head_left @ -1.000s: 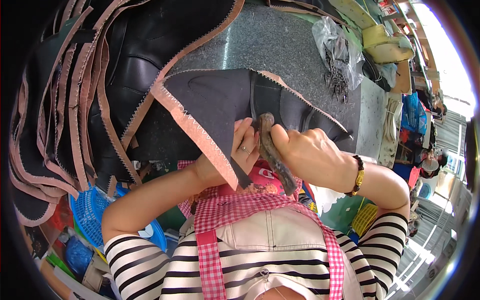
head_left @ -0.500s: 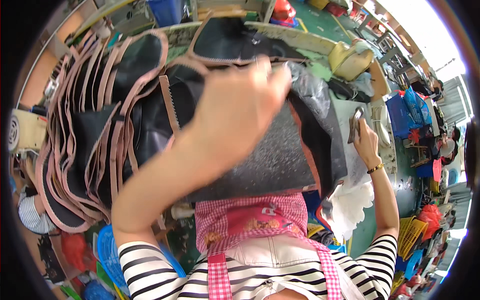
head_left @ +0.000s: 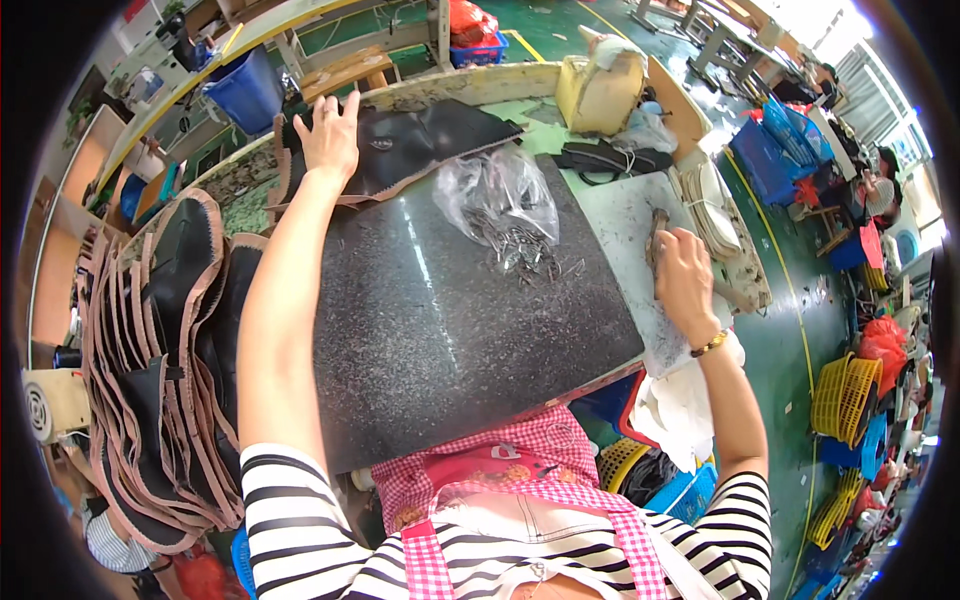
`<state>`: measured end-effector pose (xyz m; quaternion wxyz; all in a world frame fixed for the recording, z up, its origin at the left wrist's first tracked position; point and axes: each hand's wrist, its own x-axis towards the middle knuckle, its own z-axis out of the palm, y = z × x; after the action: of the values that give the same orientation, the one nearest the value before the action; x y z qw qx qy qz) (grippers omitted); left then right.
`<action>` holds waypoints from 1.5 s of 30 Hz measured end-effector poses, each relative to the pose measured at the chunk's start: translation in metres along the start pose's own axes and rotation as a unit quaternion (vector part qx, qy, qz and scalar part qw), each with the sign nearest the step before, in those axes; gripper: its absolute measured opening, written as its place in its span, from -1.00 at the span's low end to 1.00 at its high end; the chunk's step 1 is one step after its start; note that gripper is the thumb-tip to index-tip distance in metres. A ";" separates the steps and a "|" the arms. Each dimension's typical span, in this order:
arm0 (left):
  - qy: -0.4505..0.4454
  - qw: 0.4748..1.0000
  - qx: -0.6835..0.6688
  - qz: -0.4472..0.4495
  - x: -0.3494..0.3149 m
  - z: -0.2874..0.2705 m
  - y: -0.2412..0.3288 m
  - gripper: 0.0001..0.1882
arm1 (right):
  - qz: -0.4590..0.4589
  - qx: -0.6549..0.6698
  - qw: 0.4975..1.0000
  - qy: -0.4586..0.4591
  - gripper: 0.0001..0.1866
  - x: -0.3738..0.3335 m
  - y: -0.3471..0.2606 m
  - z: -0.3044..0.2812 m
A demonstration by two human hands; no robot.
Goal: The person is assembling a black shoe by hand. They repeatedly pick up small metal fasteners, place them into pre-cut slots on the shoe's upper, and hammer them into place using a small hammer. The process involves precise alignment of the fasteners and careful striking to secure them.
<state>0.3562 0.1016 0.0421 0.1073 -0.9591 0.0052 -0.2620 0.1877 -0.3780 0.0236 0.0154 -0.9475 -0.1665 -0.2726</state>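
Observation:
My left hand [head_left: 330, 145] reaches to the far left of the work table, its fingers spread. It lies at the left end of black leather-like pieces [head_left: 440, 140] with pinkish toothed edges; whether it touches them I cannot tell. At the right, my right hand [head_left: 686, 280] is closed around a small greyish metal tool [head_left: 658, 235], over a pale sheet [head_left: 640, 205]. Between my arms is a dark, scuffed board [head_left: 480, 330]. A clear plastic bag [head_left: 500, 190] rests on it, with small shiny metal pieces [head_left: 522, 248] spilling from its near side.
A thick pile of black pieces with pinkish edges [head_left: 165, 400] hangs at the left. Far right on the table stand a yellowish container [head_left: 600, 95], a dark bundle [head_left: 615, 160] and pale strips [head_left: 712, 215]. Yellow baskets [head_left: 845, 400] line the floor at the right.
My left hand has moved from above the board to the far left and its fingers have spread. The black piece over the board is gone from there, uncovering the bag and metal pieces. The view has shifted.

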 end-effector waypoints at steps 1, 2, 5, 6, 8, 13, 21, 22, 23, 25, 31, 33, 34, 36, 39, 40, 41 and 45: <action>0.056 0.998 -0.004 0.010 -0.005 -0.009 0.009 -0.46 | 0.018 0.099 0.994 -0.038 -0.74 0.004 -0.019 -0.001; 0.115 0.990 -0.062 0.055 -0.009 -0.022 0.021 -0.49 | 0.036 0.198 0.977 -0.071 -0.77 0.009 -0.039 0.000; -0.005 0.916 -0.377 0.134 -0.061 -0.079 0.086 -0.70 | 0.111 0.282 0.931 -0.203 -0.72 0.020 -0.090 0.007; -0.035 0.894 -0.411 0.172 -0.087 -0.095 0.104 -0.72 | 0.094 0.255 0.946 -0.178 -0.73 0.019 -0.095 0.014; -0.102 0.865 -0.438 0.224 -0.134 -0.112 0.124 -0.64 | 0.076 0.237 0.955 -0.160 -0.74 0.017 -0.101 0.023; -0.157 0.800 -0.570 0.104 -0.170 -0.105 0.155 -0.66 | 0.127 0.323 0.925 -0.156 -0.77 0.020 -0.080 0.013; -0.232 0.552 -0.798 -0.059 -0.187 -0.131 0.161 -0.90 | 0.212 0.705 0.655 -0.169 -0.89 -0.005 -0.127 -0.033; -0.202 0.591 -0.780 -0.044 -0.196 -0.138 0.154 -0.92 | 0.201 0.702 0.656 -0.191 -0.89 -0.005 -0.135 -0.044; -0.188 0.624 -0.757 -0.032 -0.204 -0.154 0.146 -0.93 | 0.193 0.699 0.656 -0.209 -0.89 -0.005 -0.142 -0.052; -0.193 0.623 -0.756 -0.047 -0.225 -0.180 0.128 -0.93 | 0.163 0.731 0.617 -0.243 -0.88 -0.013 -0.153 -0.061; -0.005 0.778 -0.623 0.088 -0.271 -0.198 0.105 -0.83 | 0.087 0.743 0.579 -0.326 -0.81 -0.032 -0.179 -0.068; 0.081 0.795 -0.574 0.178 -0.280 -0.203 0.106 -0.83 | 0.138 0.782 0.479 -0.373 -0.74 -0.042 -0.184 -0.066; 0.099 0.805 -0.546 0.207 -0.286 -0.204 0.106 -0.86 | 0.144 0.781 0.453 -0.405 -0.65 -0.046 -0.186 -0.068; 0.122 0.817 -0.504 0.252 -0.292 -0.207 0.104 -0.88 | 0.151 0.749 0.504 -0.403 -0.64 -0.047 -0.187 -0.078; 0.132 0.826 -0.467 0.286 -0.295 -0.210 0.100 -0.85 | 0.149 0.721 0.530 -0.420 -0.65 -0.047 -0.186 -0.080; 0.132 0.827 -0.466 0.286 -0.297 -0.209 0.100 -0.84 | 0.150 0.720 0.534 -0.417 -0.68 -0.046 -0.187 -0.084; 0.132 0.828 -0.465 0.285 -0.300 -0.208 0.101 -0.83 | 0.152 0.718 0.538 -0.414 -0.70 -0.047 -0.189 -0.086; 0.100 0.827 -0.510 0.212 -0.306 -0.203 0.104 -0.82 | 0.120 0.675 0.667 -0.292 -0.82 -0.054 -0.200 -0.084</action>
<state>-0.0054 -0.0212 0.0371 -0.3457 -0.8211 0.3520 -0.2872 0.0375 -0.2156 0.0546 0.6338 -0.7210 -0.1860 0.2095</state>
